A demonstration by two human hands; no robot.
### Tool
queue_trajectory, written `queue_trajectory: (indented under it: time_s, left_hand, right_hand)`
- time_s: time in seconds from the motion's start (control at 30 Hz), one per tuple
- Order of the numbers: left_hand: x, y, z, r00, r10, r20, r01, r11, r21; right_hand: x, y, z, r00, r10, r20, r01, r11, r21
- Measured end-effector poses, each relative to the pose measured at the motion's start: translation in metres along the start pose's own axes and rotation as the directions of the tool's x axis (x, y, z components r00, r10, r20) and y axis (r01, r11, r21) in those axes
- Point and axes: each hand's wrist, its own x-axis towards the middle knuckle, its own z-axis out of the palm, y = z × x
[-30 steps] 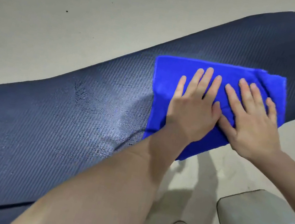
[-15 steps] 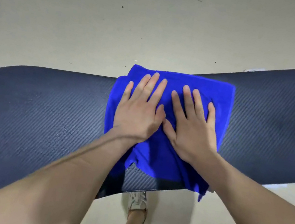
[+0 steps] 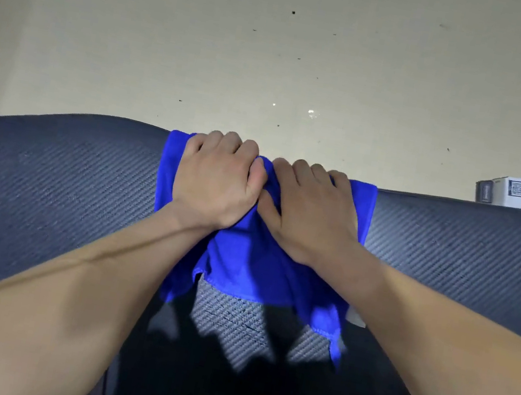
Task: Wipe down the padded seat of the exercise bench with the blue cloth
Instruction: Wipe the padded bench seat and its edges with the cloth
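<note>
Now both hands have slid to the padded seat's (image 3: 44,194) far edge, fingers curled over it instead of flat; left hand (image 3: 216,182) and right hand (image 3: 312,213) grip the blue cloth (image 3: 247,264) beneath them.

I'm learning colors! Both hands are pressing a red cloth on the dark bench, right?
Not quite: the cloth is blue, not red, as the head view shows. The left hand and right hand do both press it on the dark bench.

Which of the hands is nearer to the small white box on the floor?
Right. The right hand presses the blue cloth on the box's side; the left hand sits beyond it, farther away.
</note>
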Motion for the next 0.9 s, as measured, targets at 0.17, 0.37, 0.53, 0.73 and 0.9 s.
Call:
queue_trajectory:
  time_s: [0.17, 0.37, 0.53, 0.73, 0.9]
  left_hand:
    - [0.025, -0.005, -0.003, 0.993, -0.009, 0.114, 0.009, 1.000, 0.002]
    - [0.025, 0.004, -0.007, 0.990, -0.035, 0.134, 0.035, 0.999, -0.001]
    - [-0.008, 0.046, 0.002, 0.999, -0.042, 0.023, 0.042, 0.999, 0.004]
    - [-0.023, 0.165, 0.005, 0.995, 0.021, 0.094, -0.007, 0.989, -0.148]
    - [-0.038, 0.238, 0.010, 0.956, 0.273, 0.105, -0.252, 0.951, -0.178]
  right_hand:
    - [0.034, 0.003, -0.009, 0.989, 0.008, 0.150, -0.014, 0.999, 0.037]
    - [0.031, 0.006, -0.007, 0.995, 0.031, 0.100, -0.038, 0.997, 0.062]
    - [-0.019, 0.048, -0.007, 0.999, -0.035, 0.030, 0.036, 0.999, -0.025]
    - [-0.090, 0.141, -0.022, 0.993, 0.077, 0.090, -0.074, 0.996, -0.044]
    - [-0.159, 0.199, -0.027, 0.968, 0.243, 0.058, -0.236, 0.967, -0.097]
